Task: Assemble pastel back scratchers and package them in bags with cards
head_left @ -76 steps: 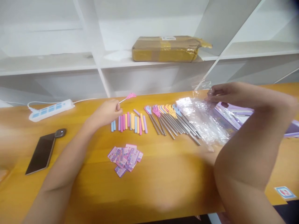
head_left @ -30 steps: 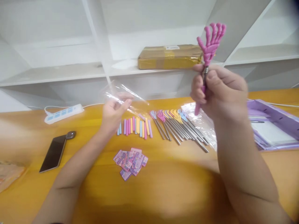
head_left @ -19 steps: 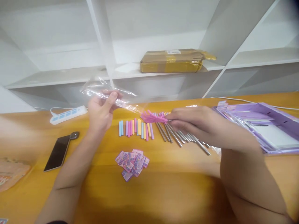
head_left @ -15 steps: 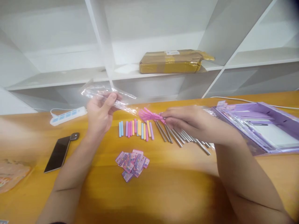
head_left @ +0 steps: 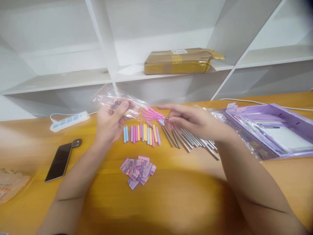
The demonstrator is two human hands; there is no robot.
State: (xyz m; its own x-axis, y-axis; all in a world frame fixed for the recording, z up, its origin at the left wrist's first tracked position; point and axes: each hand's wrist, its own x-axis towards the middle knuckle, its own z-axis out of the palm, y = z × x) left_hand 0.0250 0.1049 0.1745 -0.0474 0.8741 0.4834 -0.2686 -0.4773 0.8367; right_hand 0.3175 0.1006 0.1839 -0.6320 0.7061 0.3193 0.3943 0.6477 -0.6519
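My left hand (head_left: 113,120) is closed on a clear plastic bag (head_left: 105,98), thumb on top, and the bag's right end reaches toward my right hand. My right hand (head_left: 193,120) pinches the short metal stem of a pink hand-shaped piece (head_left: 153,114), like a back scratcher head; its index finger is stretched out. The pink prongs point left and meet the bag's right end; whether they are inside it I cannot tell. Below lie a row of pastel sticks (head_left: 143,134) and several metal rods (head_left: 189,140). A light-blue pronged piece (head_left: 161,121) shows behind the pink one.
Small printed cards (head_left: 138,171) lie heaped in front. On the left are a dark phone-like slab (head_left: 58,162), a black mouse-like object (head_left: 76,143) and a power strip (head_left: 70,121). A purple box (head_left: 276,151) stands right. A taped carton (head_left: 178,62) sits on the shelf.
My left hand has brought the bag slightly right, and the pink piece has moved slightly left to meet it. My right index finger has straightened away from the stem.
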